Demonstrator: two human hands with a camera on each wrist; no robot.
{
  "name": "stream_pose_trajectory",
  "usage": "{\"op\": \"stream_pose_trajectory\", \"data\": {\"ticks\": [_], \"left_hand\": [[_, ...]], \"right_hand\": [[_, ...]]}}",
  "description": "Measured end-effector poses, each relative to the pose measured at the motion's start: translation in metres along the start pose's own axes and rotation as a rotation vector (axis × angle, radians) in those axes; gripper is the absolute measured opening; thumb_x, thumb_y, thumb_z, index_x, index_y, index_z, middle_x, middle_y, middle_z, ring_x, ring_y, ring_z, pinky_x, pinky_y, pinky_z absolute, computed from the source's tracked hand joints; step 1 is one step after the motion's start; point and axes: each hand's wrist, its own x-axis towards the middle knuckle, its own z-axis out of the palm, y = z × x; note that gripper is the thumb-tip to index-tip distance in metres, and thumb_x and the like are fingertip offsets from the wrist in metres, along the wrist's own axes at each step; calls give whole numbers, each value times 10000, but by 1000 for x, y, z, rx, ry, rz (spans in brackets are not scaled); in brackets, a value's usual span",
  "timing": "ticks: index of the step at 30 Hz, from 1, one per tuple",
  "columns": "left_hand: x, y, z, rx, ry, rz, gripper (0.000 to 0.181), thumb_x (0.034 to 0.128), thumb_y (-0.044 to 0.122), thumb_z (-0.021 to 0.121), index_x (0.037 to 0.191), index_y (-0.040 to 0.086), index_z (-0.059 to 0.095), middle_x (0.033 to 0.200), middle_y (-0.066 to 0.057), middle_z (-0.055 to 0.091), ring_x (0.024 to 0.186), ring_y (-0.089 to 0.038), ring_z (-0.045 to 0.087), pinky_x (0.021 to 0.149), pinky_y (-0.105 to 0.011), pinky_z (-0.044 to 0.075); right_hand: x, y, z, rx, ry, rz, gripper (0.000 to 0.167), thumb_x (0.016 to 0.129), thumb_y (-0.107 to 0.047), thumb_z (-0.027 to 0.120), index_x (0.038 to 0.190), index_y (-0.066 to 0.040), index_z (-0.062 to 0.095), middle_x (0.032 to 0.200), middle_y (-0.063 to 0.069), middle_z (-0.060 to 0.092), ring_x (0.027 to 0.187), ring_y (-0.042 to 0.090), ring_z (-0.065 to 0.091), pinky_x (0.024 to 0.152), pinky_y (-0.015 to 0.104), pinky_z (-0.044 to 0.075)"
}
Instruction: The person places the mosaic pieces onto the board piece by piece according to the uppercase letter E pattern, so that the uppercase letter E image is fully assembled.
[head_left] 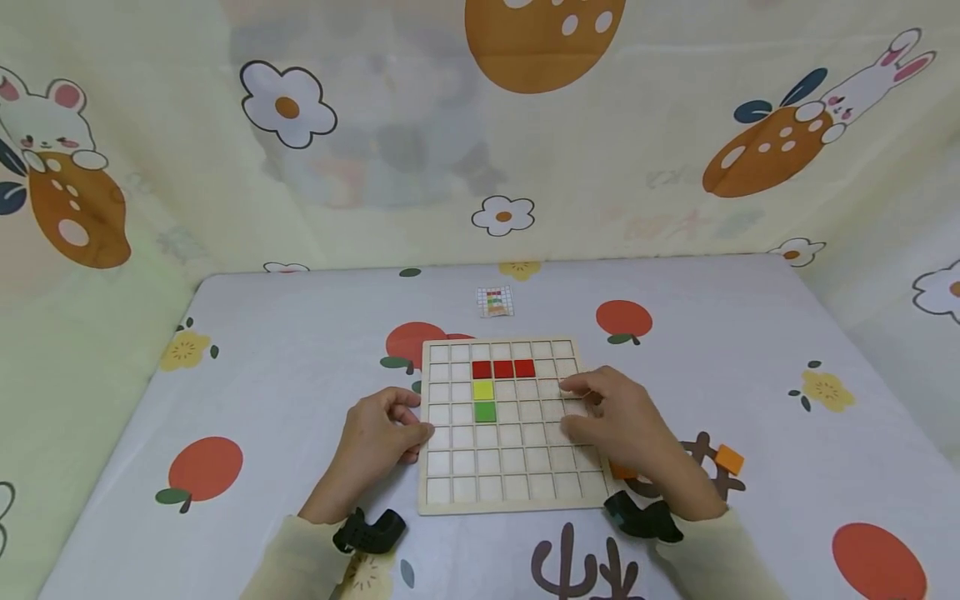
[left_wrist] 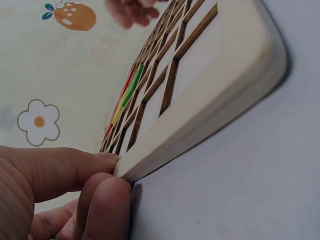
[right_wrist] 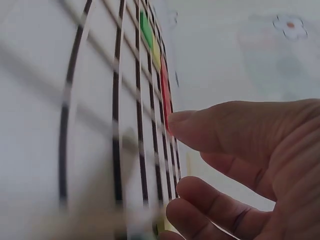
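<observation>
From here, part of the board's three o'clock side is hidden from me by the right hand (head_left: 626, 421) over the wooden board (head_left: 517, 506). At four o'clock, an orange piece (head_left: 622, 471) is partly hidden behind that wrist. The paper card (head_left: 495, 302), at twelve o'clock beyond, carries marks too small to read. Both sleeves (head_left: 296, 562) are cut off, at five and seven o'clock. The left wrist view crops and blurs the right hand near twelve; the right wrist view blurs the nearest grid bars (right_wrist: 65, 135) at nine.
</observation>
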Motion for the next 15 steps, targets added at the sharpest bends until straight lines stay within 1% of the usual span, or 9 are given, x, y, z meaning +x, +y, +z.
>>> {"op": "stream_pose_trajectory", "data": {"ticks": [4,8,11,15], "left_hand": [[0,-1,0,3,4,1,333,845,13,820,1145,26,675,796,-77,632,535,-148,602,540,-255,570],[-1,-1,0,-1,5,-5,329,849,19,822,1141,28,671,805,-80,630,539,-149,606,542,-257,571],[-1,-1,1,1,5,-5,325,853,27,822,1140,33,670,807,-78,631,535,-150,608,540,-256,569],[0,-1,1,5,5,0,320,853,29,819,1137,38,673,807,-76,633,530,-150,612,536,-256,568]], "right_hand": [[-8,17,-13,-10,23,23,392,873,-115,804,1248,-41,719,1141,106,668,1036,292,627,780,367,548],[-13,29,-20,-53,28,47,362,887,-131,814,1225,-42,720,1114,105,673,996,287,635,747,351,542],[-15,34,-23,-75,17,73,348,886,-136,811,1208,-39,723,1058,98,658,942,268,598,697,334,524],[-16,37,-26,-78,-11,120,345,876,-138,806,1192,-26,726,993,85,614,891,254,534,638,315,486]]}}
